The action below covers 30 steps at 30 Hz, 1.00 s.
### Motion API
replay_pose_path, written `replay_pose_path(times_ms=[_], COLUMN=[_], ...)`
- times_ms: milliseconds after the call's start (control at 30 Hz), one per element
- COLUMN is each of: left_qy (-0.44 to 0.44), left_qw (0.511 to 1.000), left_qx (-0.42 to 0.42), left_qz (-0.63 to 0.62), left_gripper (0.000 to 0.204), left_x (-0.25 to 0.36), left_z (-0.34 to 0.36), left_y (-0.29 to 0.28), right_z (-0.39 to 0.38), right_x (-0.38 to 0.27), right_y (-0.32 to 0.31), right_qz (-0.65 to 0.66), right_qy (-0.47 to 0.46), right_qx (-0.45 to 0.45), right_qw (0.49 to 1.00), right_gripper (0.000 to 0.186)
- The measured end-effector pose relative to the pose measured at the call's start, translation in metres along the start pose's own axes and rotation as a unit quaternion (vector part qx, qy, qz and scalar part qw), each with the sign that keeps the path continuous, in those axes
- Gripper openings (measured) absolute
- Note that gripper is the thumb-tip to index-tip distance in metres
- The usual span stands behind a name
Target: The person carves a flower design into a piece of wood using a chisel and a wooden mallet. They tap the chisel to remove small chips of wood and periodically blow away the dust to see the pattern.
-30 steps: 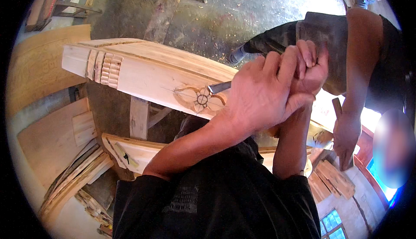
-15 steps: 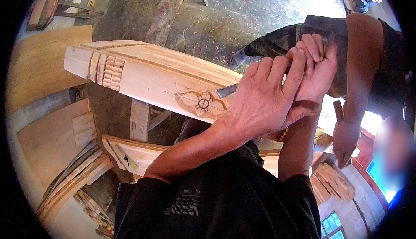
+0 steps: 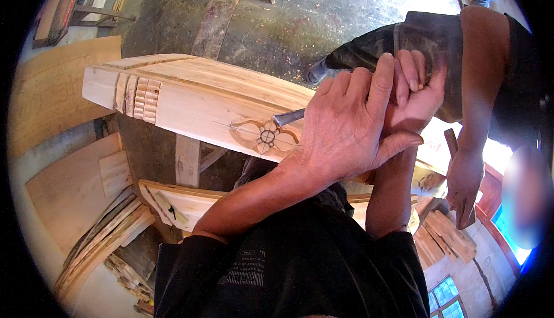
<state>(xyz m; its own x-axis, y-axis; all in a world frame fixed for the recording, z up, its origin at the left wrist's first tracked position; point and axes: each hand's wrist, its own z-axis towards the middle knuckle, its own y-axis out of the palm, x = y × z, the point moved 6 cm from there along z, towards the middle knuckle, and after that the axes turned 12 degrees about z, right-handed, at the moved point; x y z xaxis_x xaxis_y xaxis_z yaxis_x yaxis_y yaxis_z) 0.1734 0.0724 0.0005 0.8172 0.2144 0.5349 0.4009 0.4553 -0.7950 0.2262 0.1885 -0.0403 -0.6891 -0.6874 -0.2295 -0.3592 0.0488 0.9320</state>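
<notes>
My left hand (image 3: pixel 334 127) is closed over a metal carving chisel (image 3: pixel 289 116), its back toward me and its thumb stretched toward my right wrist. Close against it, my right hand (image 3: pixel 416 101) is curled round the rear of the tool; the handle is hidden by the fingers. The chisel's tip is at the upper edge of a carved flower motif (image 3: pixel 268 137), just beside its petals. This motif is cut into the side face of a long pale wooden beam (image 3: pixel 196 119), which also bears a ribbed band near its left end.
At the right, a co-worker's hand (image 3: pixel 464 174) grips a wooden tool (image 3: pixel 466 214). A second carved timber (image 3: pixel 199 202) lies nearer my body. Wooden boards (image 3: pixel 104 243) lean at the left, and planks (image 3: pixel 447 234) are stacked at the lower right. Wood chips dot the floor (image 3: pixel 271 23).
The chisel and both my hands have shifted slightly left, bringing the tip closer to the flower motif. My left thumb has straightened. The co-worker's hand and tool have moved slightly lower.
</notes>
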Motion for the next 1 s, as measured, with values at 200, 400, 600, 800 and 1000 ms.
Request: replay_pose_path(times_ms=[200,400,600,800,1000], left_qy=[0.018,0.035,0.036,0.035,0.03], left_qw=[1.0,0.999,0.999,0.998,0.998], left_qx=[-0.021,-0.019,-0.032,-0.043,-0.049], left_qz=[-0.008,-0.008,-0.017,-0.018,-0.034], left_gripper=[0.108,0.109,0.11,0.108,0.107], left_x=[0.002,0.005,0.006,0.006,0.006], left_z=[-0.002,-0.002,-0.002,-0.003,-0.004], left_y=[0.002,0.003,0.003,0.004,0.003], right_z=[-0.006,-0.008,-0.013,-0.016,-0.028], right_x=[-0.006,-0.009,-0.006,-0.009,-0.006], right_y=[-0.006,-0.009,-0.008,-0.018,-0.019], right_qz=[-0.001,0.02,0.022,0.05,0.052], right_qy=[-0.014,-0.008,-0.031,-0.018,-0.054], right_qx=[0.006,-0.031,-0.036,-0.025,-0.009], right_qw=[1.0,0.999,0.999,0.998,0.997], right_gripper=[0.058,0.057,0.055,0.057,0.058])
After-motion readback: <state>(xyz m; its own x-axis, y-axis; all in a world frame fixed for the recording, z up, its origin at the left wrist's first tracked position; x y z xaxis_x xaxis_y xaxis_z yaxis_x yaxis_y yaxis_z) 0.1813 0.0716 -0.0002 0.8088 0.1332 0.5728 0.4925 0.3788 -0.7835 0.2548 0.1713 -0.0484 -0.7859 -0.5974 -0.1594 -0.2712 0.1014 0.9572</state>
